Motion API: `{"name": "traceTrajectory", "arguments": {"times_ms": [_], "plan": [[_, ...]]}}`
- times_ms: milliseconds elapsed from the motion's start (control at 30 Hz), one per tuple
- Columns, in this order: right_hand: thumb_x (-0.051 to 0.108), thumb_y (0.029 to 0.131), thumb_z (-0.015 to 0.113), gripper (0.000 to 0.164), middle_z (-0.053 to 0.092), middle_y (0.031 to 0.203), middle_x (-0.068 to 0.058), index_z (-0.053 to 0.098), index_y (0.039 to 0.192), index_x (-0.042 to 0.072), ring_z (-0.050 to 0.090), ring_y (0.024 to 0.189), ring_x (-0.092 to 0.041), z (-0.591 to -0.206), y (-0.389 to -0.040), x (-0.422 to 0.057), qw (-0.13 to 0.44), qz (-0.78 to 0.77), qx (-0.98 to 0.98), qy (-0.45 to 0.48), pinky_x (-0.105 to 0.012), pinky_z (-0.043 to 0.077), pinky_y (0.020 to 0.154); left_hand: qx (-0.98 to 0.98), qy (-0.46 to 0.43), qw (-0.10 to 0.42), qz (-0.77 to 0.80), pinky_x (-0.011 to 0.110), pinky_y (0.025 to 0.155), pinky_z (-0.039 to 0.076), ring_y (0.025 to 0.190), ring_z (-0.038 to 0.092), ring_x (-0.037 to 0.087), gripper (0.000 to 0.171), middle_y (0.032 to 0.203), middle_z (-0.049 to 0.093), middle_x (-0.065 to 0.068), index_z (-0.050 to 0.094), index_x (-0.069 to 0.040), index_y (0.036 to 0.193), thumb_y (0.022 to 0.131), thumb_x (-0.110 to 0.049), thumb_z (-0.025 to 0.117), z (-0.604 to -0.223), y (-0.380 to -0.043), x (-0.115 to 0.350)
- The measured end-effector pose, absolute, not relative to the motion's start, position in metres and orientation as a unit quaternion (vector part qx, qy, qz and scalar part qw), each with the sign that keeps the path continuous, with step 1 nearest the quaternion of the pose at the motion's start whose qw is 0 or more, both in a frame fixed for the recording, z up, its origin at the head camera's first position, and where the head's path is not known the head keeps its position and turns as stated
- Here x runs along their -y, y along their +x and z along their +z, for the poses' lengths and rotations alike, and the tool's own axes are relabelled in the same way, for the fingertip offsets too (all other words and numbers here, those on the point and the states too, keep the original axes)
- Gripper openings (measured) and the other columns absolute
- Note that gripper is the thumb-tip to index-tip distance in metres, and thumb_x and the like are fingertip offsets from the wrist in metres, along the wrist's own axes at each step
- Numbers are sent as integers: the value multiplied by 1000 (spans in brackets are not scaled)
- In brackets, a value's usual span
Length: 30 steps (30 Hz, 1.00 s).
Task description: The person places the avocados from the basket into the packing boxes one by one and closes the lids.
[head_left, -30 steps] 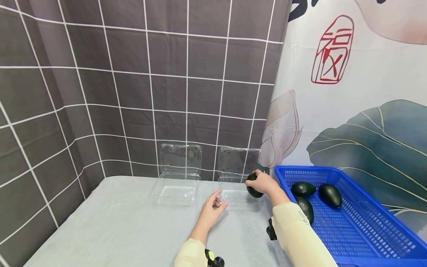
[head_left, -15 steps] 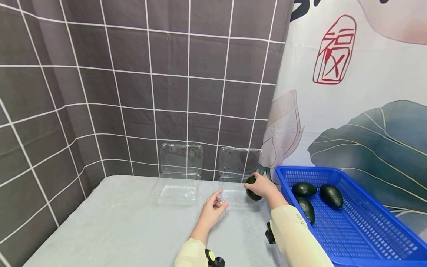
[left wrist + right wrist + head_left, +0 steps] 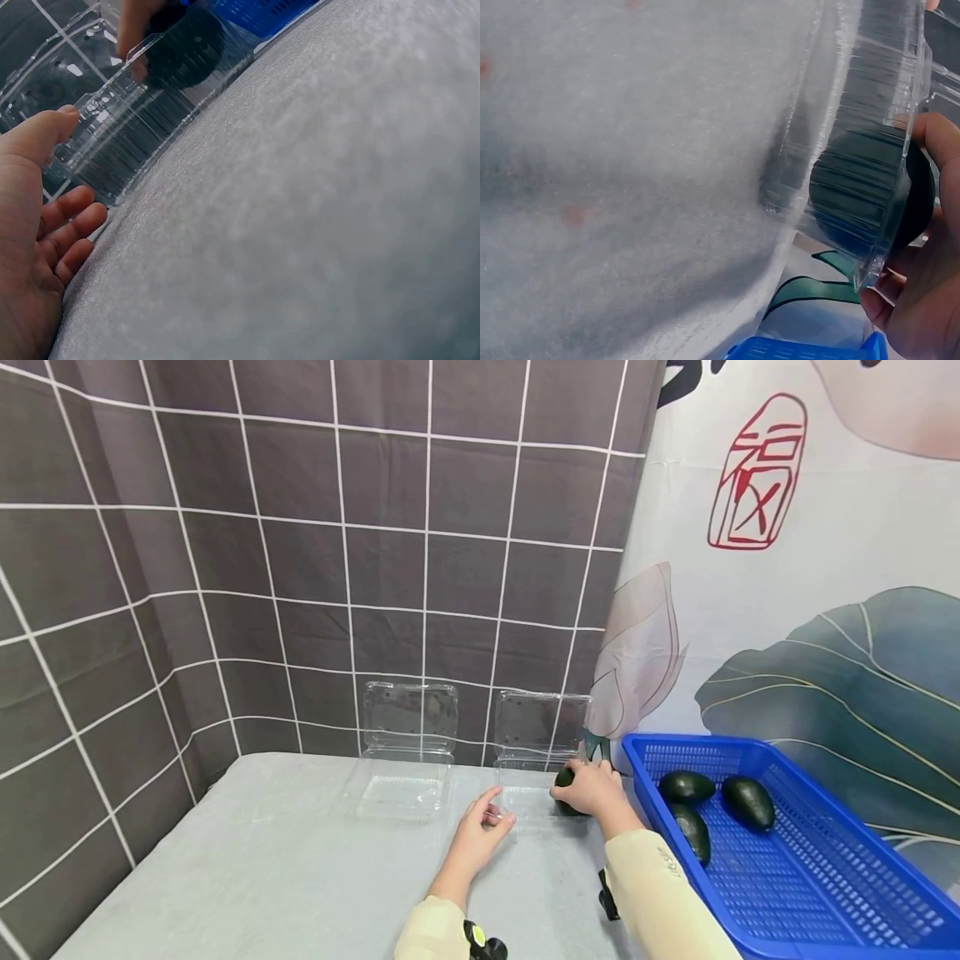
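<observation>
An avocado (image 3: 566,789), dark green and smooth, is low inside the right-hand clear plastic clamshell box (image 3: 532,802). My right hand (image 3: 596,793) grips it from above, thumb on the near-left side. Through the box's ribbed wall, the right wrist view shows the avocado (image 3: 855,187) close to the bottom, with fingers around its upper part. At the box's left front corner, my left hand (image 3: 480,831) holds the edge. The left wrist view shows its thumb at the rim and its curled fingers (image 3: 75,225) beside the wall.
A second clear clamshell box (image 3: 401,793) with its lid up stands to the left. At the right, a blue plastic basket (image 3: 862,827) holds several avocados (image 3: 747,802). Behind the grey-white table (image 3: 300,860) hangs a dark gridded cloth (image 3: 382,568).
The right hand has lowered the avocado deeper into the right-hand box. The left hand stays at the box's corner. The head view has shifted slightly.
</observation>
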State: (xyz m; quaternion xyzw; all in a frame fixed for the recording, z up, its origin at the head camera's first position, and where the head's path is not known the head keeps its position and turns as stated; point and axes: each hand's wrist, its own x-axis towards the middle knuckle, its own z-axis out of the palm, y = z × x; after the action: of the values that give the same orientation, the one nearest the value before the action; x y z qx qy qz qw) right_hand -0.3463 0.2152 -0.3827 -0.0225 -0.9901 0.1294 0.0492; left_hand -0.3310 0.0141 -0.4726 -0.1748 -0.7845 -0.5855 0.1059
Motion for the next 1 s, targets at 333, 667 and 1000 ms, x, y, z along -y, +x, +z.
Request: {"name": "traceTrajectory", "arguments": {"times_ms": [333, 667, 1000], "plan": [[45, 76, 68, 65, 53, 121, -24, 56, 126, 6, 41, 102, -38, -390, -348, -212, 57, 91, 994, -26, -52, 33, 85, 783, -175, 106, -588, 26, 74, 46, 85, 55, 17, 50, 96, 52, 4, 51, -8, 129, 84, -22, 68, -472, -330, -15], [44, 78, 65, 67, 44, 130, -28, 53, 129, 2, 36, 110, -42, -395, -349, -208, 38, 98, 993, -46, -57, 28, 90, 784, -175, 106, -586, 27, 74, 46, 85, 55, 17, 50, 97, 52, 4, 52, -8, 129, 84, -23, 68, -472, -330, -14], [42, 77, 65, 69, 44, 130, -29, 49, 132, 2, 34, 114, -44, -395, -347, -205, 39, 107, 992, -55, -61, 24, 93, 784, -177, 109, -585, 27, 74, 46, 84, 55, 16, 50, 96, 52, 4, 51, -7, 129, 84, -22, 68, -471, -328, -14]]}}
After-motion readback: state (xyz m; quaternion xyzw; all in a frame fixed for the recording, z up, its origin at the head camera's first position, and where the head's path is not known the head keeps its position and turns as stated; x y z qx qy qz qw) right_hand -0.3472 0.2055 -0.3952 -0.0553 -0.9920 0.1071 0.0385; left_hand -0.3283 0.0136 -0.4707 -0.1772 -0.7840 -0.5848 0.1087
